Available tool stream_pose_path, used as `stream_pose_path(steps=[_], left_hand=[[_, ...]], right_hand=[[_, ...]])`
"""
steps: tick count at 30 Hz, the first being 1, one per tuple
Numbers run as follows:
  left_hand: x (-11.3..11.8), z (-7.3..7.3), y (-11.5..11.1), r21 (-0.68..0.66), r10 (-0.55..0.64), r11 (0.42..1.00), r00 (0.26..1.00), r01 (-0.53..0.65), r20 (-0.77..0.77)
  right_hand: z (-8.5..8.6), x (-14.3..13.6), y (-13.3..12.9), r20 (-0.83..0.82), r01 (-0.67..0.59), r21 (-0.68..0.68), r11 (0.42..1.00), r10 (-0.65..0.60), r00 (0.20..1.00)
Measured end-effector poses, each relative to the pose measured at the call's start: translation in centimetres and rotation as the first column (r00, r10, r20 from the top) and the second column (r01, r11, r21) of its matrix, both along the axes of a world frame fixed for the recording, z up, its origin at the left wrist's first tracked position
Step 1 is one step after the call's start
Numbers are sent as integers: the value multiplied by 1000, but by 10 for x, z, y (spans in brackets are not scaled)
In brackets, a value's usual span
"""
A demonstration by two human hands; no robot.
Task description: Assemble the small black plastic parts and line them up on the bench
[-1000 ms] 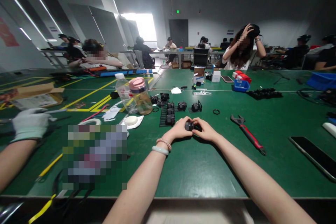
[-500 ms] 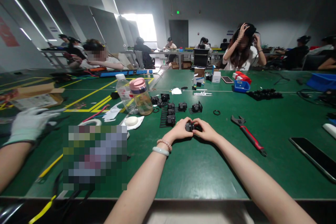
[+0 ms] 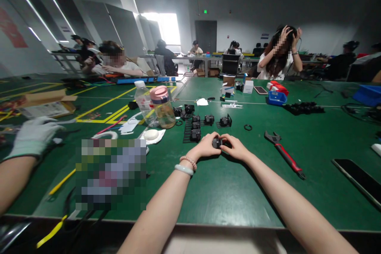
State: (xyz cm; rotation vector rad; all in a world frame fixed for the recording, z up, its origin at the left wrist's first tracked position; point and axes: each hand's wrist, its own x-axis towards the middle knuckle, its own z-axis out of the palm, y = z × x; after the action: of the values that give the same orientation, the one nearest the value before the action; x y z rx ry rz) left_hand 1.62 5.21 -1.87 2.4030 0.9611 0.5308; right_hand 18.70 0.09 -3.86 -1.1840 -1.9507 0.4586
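We hold the black part (image 3: 216,143) between our left grip (image 3: 207,145) and right grip (image 3: 233,146), both closed on it.

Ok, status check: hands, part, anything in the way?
Left hand gripping small black part. Right hand at its right end, exact grip hidden. Adjustable wrench off right, apart from both; co-worker's gloved hand far left.
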Motion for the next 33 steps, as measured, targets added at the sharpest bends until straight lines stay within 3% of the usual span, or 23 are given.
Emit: stream_pose_path(steps=[33], left_hand=[[3, 9, -6, -9, 24, 1000, 1000, -24, -14]], right_hand=[[6, -1, -4, -20, -3, -26, 1000, 2, 1000]])
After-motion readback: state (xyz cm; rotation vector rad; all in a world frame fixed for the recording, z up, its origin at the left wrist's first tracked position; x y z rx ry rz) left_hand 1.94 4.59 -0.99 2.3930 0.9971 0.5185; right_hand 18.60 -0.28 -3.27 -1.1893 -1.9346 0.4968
